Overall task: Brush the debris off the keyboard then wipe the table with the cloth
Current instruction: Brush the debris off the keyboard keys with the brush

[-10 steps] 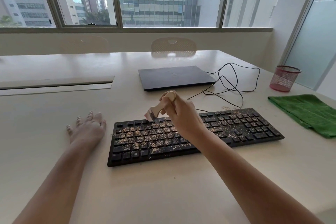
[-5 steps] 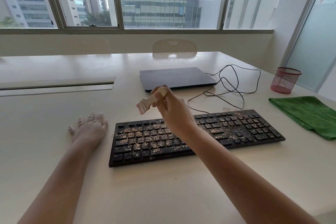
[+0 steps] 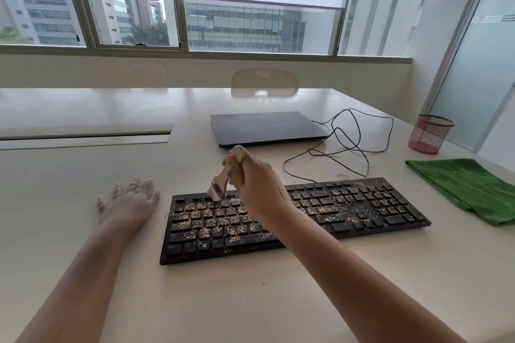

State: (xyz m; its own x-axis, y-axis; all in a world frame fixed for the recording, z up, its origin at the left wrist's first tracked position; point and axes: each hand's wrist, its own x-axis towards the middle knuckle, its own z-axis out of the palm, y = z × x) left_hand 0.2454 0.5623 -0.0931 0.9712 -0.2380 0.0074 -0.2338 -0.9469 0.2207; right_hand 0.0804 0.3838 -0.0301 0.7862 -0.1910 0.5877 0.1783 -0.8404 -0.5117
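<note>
Change: since half a second ago, brush [image 3: 220,186] dropped from above the keys onto the top-left rows.
Right hand [image 3: 257,189]: grip closed round the brush handle, bristles below and left of it.
Left hand [image 3: 129,202]: flat on the counter [image 3: 83,175], fingers spread.
Keyboard [image 3: 362,213]: under the grip, crumbs [image 3: 206,216] thickest just below the bristles.
Cloth [image 3: 471,186]: far right of the grip, untouched.
Technique: probably short, light strokes in one direction, row by row, towards an edge.

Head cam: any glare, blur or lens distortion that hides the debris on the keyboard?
Head view: daylight from the windows, soft and even; mild sheen on the far table, none on the keyboard. Debris reads clearly. Brush in the right hand slightly blurred. Wide-angle bending at the frame edges.
</note>
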